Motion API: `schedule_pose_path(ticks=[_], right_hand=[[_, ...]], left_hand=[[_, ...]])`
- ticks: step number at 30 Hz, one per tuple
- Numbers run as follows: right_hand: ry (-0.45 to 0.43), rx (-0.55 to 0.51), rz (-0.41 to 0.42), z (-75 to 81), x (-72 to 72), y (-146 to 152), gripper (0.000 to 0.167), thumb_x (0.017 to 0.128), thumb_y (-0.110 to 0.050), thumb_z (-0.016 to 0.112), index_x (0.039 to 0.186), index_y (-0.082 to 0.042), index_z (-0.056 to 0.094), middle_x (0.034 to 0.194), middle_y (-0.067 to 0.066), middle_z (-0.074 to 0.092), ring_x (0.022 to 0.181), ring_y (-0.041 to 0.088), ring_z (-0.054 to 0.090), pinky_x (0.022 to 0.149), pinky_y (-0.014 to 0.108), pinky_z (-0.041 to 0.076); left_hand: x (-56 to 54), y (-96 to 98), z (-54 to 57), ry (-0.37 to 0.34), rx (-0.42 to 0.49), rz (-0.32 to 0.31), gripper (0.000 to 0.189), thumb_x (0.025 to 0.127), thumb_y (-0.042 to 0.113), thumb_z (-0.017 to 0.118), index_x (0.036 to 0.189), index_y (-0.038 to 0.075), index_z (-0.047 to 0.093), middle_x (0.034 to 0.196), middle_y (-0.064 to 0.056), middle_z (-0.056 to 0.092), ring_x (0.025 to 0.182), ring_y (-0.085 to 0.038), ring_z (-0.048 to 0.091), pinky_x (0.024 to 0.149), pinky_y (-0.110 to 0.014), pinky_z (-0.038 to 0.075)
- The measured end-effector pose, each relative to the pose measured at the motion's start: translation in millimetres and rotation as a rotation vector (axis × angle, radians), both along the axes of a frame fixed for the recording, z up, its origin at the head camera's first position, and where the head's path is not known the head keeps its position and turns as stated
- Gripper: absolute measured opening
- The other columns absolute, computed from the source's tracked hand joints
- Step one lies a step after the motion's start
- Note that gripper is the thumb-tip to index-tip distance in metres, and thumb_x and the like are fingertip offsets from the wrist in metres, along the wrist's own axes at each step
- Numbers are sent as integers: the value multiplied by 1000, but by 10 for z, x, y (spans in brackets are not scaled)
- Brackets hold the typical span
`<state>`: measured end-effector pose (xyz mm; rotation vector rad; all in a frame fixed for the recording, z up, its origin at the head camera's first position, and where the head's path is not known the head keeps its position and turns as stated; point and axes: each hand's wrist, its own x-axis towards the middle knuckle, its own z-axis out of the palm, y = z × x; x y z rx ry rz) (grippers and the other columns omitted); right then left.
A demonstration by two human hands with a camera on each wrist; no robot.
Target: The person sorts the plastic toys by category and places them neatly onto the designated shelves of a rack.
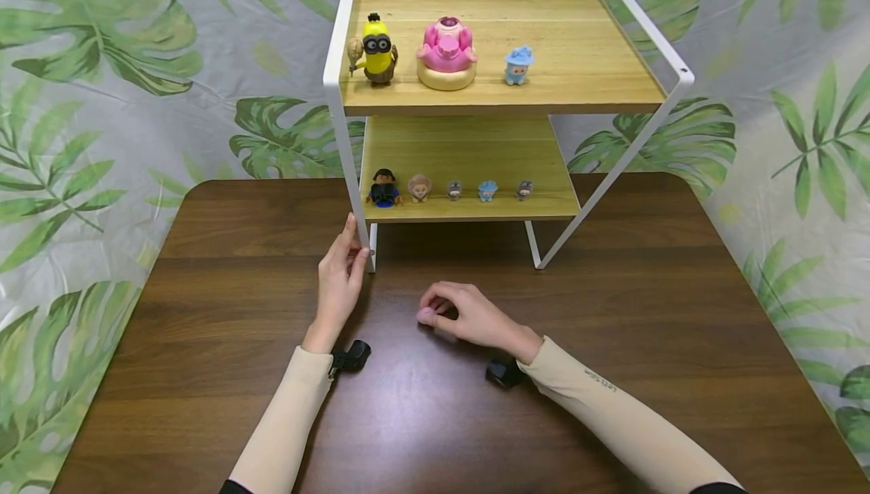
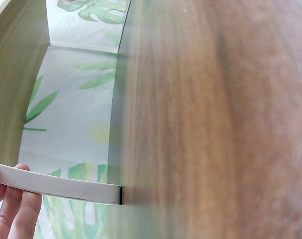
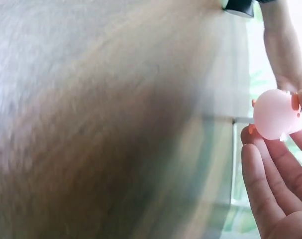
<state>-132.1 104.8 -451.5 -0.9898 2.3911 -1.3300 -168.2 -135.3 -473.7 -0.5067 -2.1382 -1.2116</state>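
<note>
My right hand (image 1: 476, 316) pinches a small pink toy figure (image 3: 274, 114) between thumb and fingers, just over the table in front of the shelf. In the right wrist view the figure shows a round, smooth pink side with little orange bits; the rest is hidden by the fingers. At the shelf's front left leg (image 2: 66, 186), my left hand (image 1: 338, 275) has its thumb on one side of the white metal and its fingers on the other. The two-tier wooden shelf (image 1: 578, 56) stands upright at the back of the table.
On the top board are a yellow minion figure (image 1: 377, 56), a pink toy on a cream base (image 1: 447, 60) and a blue-hatted figure (image 1: 519, 67). Several small figures, among them a dark-haired one (image 1: 384, 190) and a lion-like one (image 1: 419, 189), line the lower board (image 1: 469, 150).
</note>
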Motion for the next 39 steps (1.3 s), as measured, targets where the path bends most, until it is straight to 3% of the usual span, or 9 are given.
schedule_pose_path(ticks=[5,12,16,23,31,39], right_hand=[[0,-53,-15,83,-24,78,13,93,-19,65,100,-9,64,96,-1,65,90,14,63,82,32,53],[71,-59,-33,211,-68,183,15,96,-14,61,106,-4,64,98,-3,65,89,12,61,76,33,53],[97,-68,-39,266,-79,231,15,97,-14,59,110,-9,64,98,-4,65,88,14,62,74,35,54],[80,-118,-55,364,-69,296,17,97,-13,59,112,-8,64,100,-3,66,83,21,65,71,33,56],[61,-169,-102,471,-54,357,20,92,-7,65,112,-7,65,101,0,68,86,15,65,72,29,56],[78,-166,-125,867,51,338,25,86,5,67,110,2,62,98,12,68,87,22,63,71,33,56]], left_hand=[[-4,2,-6,-1,0,0,87,90,-6,60,150,45,22,85,-15,53,74,-23,53,65,-39,53],[-9,0,4,3,1,-6,86,90,-6,60,151,42,23,85,-15,54,75,-24,53,65,-40,54],[-14,-1,1,3,1,-10,87,90,-6,60,151,43,22,85,-15,53,75,-24,53,66,-39,53],[-20,-4,-11,5,-1,-9,87,90,-7,60,151,43,22,84,-15,53,75,-23,53,65,-38,53],[-11,-5,-17,-6,1,-11,86,91,-6,60,151,43,22,85,-15,53,75,-23,53,66,-36,53],[-9,-2,-15,1,2,-6,87,91,-5,60,150,45,22,85,-14,53,74,-23,53,65,-35,52]])
